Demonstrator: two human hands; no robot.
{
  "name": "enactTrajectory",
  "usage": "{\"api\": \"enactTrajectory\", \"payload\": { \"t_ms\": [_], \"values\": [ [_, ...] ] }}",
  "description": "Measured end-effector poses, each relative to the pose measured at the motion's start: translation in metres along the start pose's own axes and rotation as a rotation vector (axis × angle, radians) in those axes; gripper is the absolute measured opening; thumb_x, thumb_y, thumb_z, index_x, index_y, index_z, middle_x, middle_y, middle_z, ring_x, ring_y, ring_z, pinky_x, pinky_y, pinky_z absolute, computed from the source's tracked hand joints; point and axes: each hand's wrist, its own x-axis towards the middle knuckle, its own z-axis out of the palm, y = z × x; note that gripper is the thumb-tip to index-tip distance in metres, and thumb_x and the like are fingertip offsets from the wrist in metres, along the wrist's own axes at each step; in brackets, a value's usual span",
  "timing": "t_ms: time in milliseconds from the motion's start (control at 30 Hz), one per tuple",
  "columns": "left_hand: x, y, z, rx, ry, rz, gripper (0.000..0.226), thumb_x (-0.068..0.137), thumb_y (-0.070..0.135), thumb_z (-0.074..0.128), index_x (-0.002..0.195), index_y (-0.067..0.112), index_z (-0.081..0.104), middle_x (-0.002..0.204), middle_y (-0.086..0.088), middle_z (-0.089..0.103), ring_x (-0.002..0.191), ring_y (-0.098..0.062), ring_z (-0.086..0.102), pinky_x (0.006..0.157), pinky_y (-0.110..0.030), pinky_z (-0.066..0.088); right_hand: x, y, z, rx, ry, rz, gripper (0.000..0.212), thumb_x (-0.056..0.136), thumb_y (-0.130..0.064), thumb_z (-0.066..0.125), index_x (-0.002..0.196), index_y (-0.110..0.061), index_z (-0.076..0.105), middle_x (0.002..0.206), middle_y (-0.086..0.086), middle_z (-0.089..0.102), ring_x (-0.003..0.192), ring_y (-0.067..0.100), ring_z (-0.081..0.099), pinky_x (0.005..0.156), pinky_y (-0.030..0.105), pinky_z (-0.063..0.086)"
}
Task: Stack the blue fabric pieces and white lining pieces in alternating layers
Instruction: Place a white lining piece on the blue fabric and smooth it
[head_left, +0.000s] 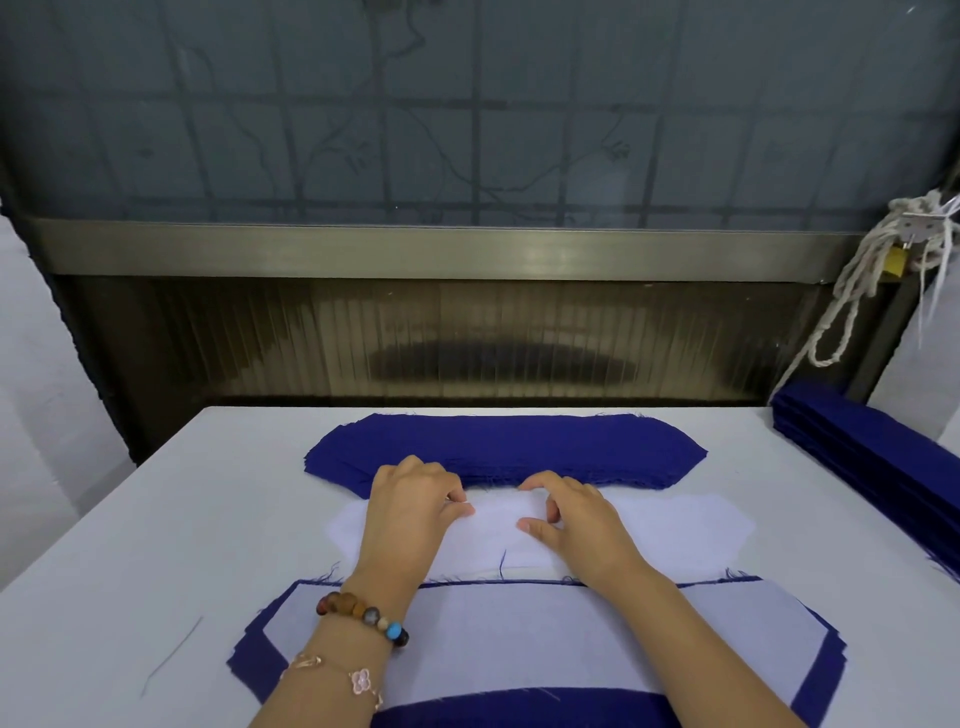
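A pile of blue fabric pieces (519, 447) lies at the far middle of the white table (156, 493). In front of it lies a pile of white lining pieces (675, 530). Nearest me sits the layered stack (519, 634), a white lining piece on top with blue edges showing around it. My left hand (410, 509) and my right hand (576, 519) rest on the white lining pile, fingers curled, pinching at its top sheet near the far edge. The pile's middle is partly hidden by both hands.
A second stack of blue strips (872, 441) sits at the table's right edge. A knotted rope (857, 291) hangs from the window frame at right. A loose thread (171, 654) lies on the table at left. White cloth hangs at both sides.
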Motion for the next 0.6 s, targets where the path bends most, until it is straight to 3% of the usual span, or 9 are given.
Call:
{"api": "enactTrajectory", "payload": {
  "t_ms": [200,333,467,600],
  "values": [
    [-0.0008,0.0020,-0.0030,-0.030,0.037,0.114,0.020,0.093,0.038,0.061,0.105,0.030,0.075,0.106,0.011,0.066,0.104,-0.012,0.051,0.094,-0.024,0.027,-0.0001,-0.0020,-0.0011,0.006,0.011,-0.004,0.036,0.090,-0.041,0.062,0.123,-0.039,0.048,0.082,-0.011,0.048,0.087,0.010,0.047,0.079,0.021,0.043],
    [-0.0016,0.0021,-0.0013,-0.074,-0.006,0.112,0.009,0.090,0.039,0.065,0.095,0.031,0.065,0.099,0.016,0.060,0.101,-0.006,0.049,0.094,-0.018,0.026,-0.0009,-0.0048,-0.0029,0.002,0.013,-0.025,0.035,0.090,-0.038,0.063,0.122,-0.043,0.048,0.085,-0.011,0.046,0.085,0.009,0.047,0.078,0.022,0.044],
    [-0.0054,0.0009,-0.0008,-0.146,-0.040,0.077,0.012,0.091,0.038,0.064,0.093,0.029,0.056,0.086,0.014,0.056,0.085,-0.008,0.048,0.082,-0.017,0.035,-0.0019,-0.0070,-0.0034,0.013,0.017,-0.046,0.031,0.090,-0.035,0.063,0.118,-0.044,0.052,0.095,-0.010,0.045,0.088,0.008,0.051,0.080,0.025,0.048],
    [-0.0067,-0.0023,-0.0040,-0.201,-0.053,0.083,0.013,0.090,0.039,0.065,0.091,0.031,0.055,0.084,0.014,0.056,0.083,-0.008,0.049,0.079,-0.018,0.038,-0.0014,-0.0078,-0.0022,-0.011,0.021,-0.041,0.026,0.090,-0.033,0.064,0.114,-0.039,0.056,0.096,-0.009,0.043,0.086,0.010,0.050,0.079,0.025,0.049]
  ]
}}
